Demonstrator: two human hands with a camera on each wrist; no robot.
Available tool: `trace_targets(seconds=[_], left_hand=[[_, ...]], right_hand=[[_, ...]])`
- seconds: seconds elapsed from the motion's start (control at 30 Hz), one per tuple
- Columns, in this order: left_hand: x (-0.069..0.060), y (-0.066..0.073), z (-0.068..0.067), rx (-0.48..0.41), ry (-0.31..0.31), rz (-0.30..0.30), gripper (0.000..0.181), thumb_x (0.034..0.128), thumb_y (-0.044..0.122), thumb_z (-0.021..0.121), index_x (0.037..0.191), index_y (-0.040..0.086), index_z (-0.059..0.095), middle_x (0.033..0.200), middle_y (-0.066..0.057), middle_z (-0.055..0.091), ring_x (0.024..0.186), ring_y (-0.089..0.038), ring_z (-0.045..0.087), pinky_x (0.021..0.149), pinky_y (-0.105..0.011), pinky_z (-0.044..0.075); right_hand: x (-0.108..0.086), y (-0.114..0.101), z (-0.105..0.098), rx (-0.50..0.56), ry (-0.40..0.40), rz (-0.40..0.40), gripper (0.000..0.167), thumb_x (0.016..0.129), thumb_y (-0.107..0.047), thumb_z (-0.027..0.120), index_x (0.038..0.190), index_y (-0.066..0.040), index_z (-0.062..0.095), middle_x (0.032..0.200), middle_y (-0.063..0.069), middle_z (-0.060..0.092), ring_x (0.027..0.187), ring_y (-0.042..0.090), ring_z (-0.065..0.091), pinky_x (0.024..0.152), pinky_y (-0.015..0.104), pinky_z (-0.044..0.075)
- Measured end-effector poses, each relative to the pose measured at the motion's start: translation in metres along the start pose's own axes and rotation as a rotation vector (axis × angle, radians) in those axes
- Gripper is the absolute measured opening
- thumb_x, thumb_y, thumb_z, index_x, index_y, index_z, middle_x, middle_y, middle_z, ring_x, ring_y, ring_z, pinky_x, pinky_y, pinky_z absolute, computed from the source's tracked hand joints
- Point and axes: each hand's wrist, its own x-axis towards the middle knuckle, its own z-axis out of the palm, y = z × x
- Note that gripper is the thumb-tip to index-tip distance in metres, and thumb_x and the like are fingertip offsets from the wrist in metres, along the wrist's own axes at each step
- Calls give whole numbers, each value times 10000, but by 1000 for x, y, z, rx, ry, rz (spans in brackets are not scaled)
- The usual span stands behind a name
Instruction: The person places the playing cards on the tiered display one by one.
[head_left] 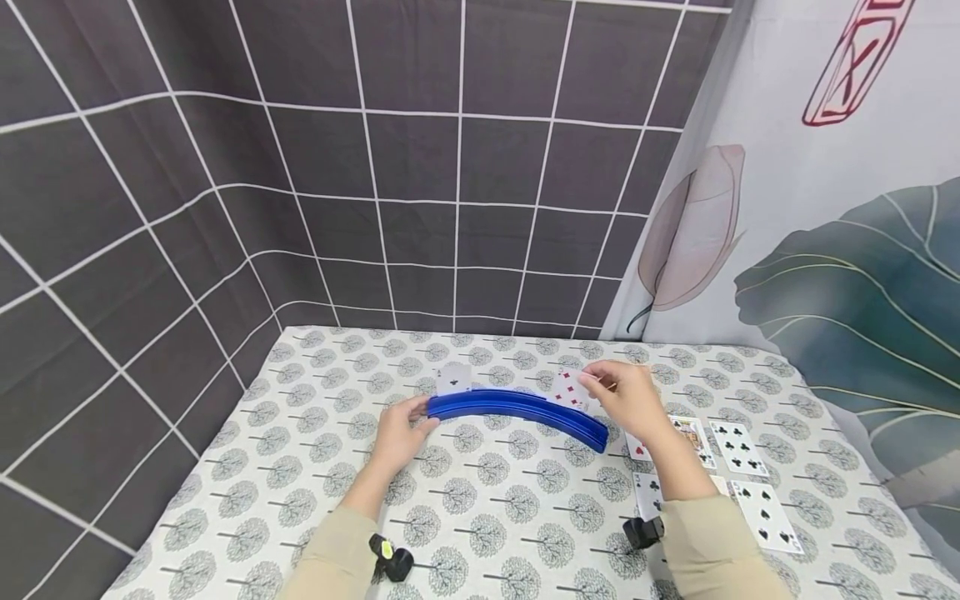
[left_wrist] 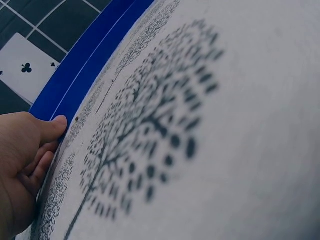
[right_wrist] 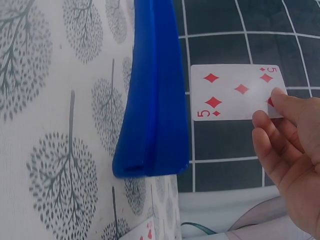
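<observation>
A curved blue playing card holder (head_left: 517, 406) lies on the table. At its left end my left hand (head_left: 399, 429) grips it, the thumb (left_wrist: 56, 127) on the front side in the left wrist view. The ace of clubs (head_left: 453, 379) stands upright in the holder near that hand. Over the right part, my right hand (head_left: 626, 396) pinches the five of diamonds (right_wrist: 237, 92) by its upper corner, between thumb and fingers. The card's lower edge is right by the holder's back edge; whether it sits in the slot I cannot tell.
Several face-up cards lie at the right, partly under my right forearm, among them a six of clubs (head_left: 738, 447) and a spade card (head_left: 767, 515). A tree-patterned cloth (head_left: 480, 517) covers the table. Behind it hangs a dark gridded curtain (head_left: 420, 233).
</observation>
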Motion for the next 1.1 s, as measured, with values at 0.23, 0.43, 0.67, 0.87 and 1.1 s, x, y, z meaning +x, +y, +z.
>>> trace_targets(seconds=[0.23, 0.43, 0.67, 0.87, 1.1], left_hand=[[0, -2, 1, 3, 6, -15, 451, 864, 84, 784, 1291, 13, 657, 1146, -156, 726, 1088, -349, 683, 1018, -512, 542], [-1, -1, 1, 5, 7, -12, 438, 861, 81, 785, 1278, 18, 666, 1135, -150, 731, 1081, -348, 686, 1015, -517, 542], [-1, -2, 2, -8, 2, -25, 453, 860, 78, 787, 1289, 12, 658, 1150, -162, 724, 1094, -353, 681, 1023, -509, 540], [0, -2, 2, -14, 5, -20, 450, 868, 78, 780, 1295, 12, 655, 1148, -160, 725, 1100, -354, 680, 1030, -515, 533], [0, -2, 2, -10, 10, -15, 448, 867, 71, 779, 1293, 5, 655, 1144, -162, 726, 1089, -353, 684, 1023, -510, 540]], right_hand=[[3, -2, 9, 17, -4, -29, 62, 927, -91, 739, 933, -35, 766, 774, 46, 738, 640, 128, 660, 573, 243, 584], [6, -6, 15, 41, -17, -22, 75, 923, -103, 747, 942, -33, 766, 757, 32, 730, 633, 112, 646, 548, 235, 573], [8, -10, 21, 59, -28, -46, 53, 927, -89, 738, 943, -47, 767, 815, 44, 756, 661, 121, 674, 594, 249, 589], [10, -17, 26, 48, -41, -42, 56, 934, -132, 738, 935, -87, 770, 789, -7, 753, 666, 113, 674, 877, 455, 424], [12, -21, 35, 73, -54, -39, 67, 926, -122, 748, 944, -63, 773, 828, 26, 760, 676, 117, 682, 696, 315, 601]])
